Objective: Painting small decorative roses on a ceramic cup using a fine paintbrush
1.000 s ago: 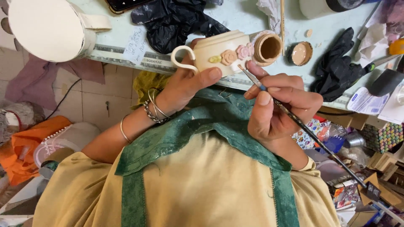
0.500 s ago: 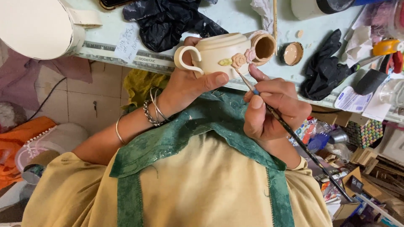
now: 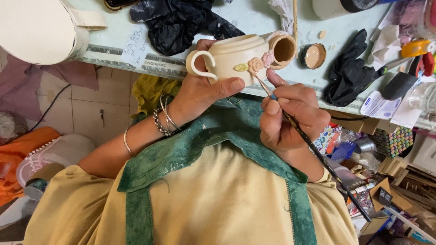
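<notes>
Since a second ago I kept my left hand [image 3: 200, 93] grasping the mug [image 3: 236, 56] while my right hand [image 3: 290, 120] fingers, pinching the paintbrush [image 3: 318, 154], brought its tip under the pink flower [image 3: 255, 66].

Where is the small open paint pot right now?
In the head view, the small paint pot sits on the pale table, right of the cream mug, beside a crumpled black glove.

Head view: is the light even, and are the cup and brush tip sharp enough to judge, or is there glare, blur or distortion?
Head view: soft, even light, no hard shadows or glare; the cream cup in the left hand and the brush in the right hand are sharp; the clutter at the right edge is softer; the white tub at the top left is cropped and looks stretched.
</notes>
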